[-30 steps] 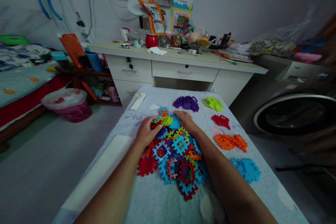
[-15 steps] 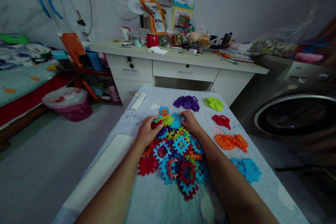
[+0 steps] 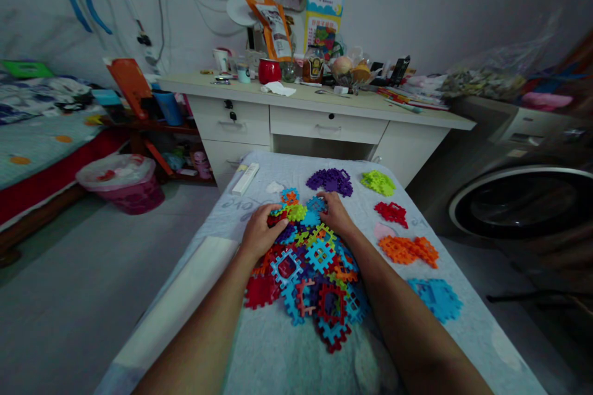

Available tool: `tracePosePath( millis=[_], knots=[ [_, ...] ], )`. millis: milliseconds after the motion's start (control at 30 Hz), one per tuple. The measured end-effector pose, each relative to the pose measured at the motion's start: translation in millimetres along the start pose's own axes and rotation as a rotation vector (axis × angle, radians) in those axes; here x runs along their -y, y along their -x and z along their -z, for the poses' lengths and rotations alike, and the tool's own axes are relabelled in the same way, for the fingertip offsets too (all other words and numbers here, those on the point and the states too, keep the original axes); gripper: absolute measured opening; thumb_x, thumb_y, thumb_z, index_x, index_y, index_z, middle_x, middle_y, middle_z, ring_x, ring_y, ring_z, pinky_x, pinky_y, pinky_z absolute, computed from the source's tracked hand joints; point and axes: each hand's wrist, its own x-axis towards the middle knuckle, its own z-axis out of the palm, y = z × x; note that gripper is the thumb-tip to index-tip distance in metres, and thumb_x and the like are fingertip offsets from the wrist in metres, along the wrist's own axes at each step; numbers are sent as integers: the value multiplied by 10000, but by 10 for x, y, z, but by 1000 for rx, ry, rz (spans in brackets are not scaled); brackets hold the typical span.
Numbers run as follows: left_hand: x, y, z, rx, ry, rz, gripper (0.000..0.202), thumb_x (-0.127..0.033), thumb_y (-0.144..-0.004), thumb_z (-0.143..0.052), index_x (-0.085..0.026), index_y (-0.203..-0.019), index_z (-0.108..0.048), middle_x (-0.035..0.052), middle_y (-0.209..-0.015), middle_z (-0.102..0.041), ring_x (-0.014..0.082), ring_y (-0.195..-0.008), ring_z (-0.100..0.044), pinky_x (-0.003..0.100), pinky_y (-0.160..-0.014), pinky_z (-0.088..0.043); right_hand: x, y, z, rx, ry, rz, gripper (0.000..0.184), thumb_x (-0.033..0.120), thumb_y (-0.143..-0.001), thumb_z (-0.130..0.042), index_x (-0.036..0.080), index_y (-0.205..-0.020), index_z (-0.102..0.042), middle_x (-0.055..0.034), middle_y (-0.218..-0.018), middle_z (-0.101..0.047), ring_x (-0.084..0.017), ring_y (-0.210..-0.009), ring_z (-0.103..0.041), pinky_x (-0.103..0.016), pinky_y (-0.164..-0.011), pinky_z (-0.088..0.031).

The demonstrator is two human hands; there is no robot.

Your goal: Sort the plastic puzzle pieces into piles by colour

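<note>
A mixed heap of notched plastic building pieces point(image 3: 319, 256) in several colours lies on the cloth-covered table. My left hand point(image 3: 262, 231) rests against the heap's far left side, thumb and fingers apart around red and lime pieces. At the far right of the heap, my right hand point(image 3: 334, 213) has its fingertips closed on the edge of a blue notched piece point(image 3: 316, 203), tilted up a little. Another blue piece point(image 3: 310, 218) lies just below it. A lime piece point(image 3: 296, 213) sits between the hands. Beyond it is a blue piece with an orange centre point(image 3: 291, 197).
Sorted piles flank the heap: purple point(image 3: 330, 182), lime point(image 3: 378, 182), red point(image 3: 391, 213), orange point(image 3: 408, 250) and blue point(image 3: 435, 299). A white narrow box point(image 3: 245, 179) lies far left. Behind stands a cluttered desk point(image 3: 296, 105); a washing machine point(image 3: 519, 179) is at the right.
My right fingers have drawn up the edge of a blue piece, which now shows more beside the fingertips. The left hand and the piles stay in place.
</note>
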Motion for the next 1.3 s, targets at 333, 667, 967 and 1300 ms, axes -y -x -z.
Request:
tracePosePath(
  millis=[333,667,967,1300],
  knots=[
    [45,-10,-12,-6,-2,-5,365,-408,-794,-643,-238,-1116,-629,57,-1194,-634,244,-1155,-575,408,-1008,-443,1,48,120,-233,75,9,632,-10,-667,-456,183,-1267,-504,-103,-1140,-436,-221,-1098,-489,-362,-1015,-420],
    [0,0,3,-7,3,-3,360,-403,-795,-639,-241,-1116,-628,53,-1185,-635,243,-1147,-575,416,-1025,-430,88,91,213,109,48,103,622,76,-690,-548,170,-1303,-500,-73,-1047,-617,-198,-942,-566,-339,-895,-450],
    [0,0,5,-6,0,4,360,-394,-794,-639,-241,-1120,-632,55,-1194,-635,244,-1159,-571,416,-1031,-427,-15,91,247,143,193,33,598,120,-689,-578,118,-1286,-548,-161,-1311,-579,-284,-1194,-511,-433,-1055,-345],
    [-9,0,8,-2,-6,11,365,-404,-794,-643,-238,-1119,-632,56,-1202,-632,248,-1165,-568,418,-1032,-424,-113,72,220,179,223,-12,647,202,-662,-671,95,-1288,-544,-130,-1119,-578,-244,-1045,-526,-370,-960,-409]
  ],
)
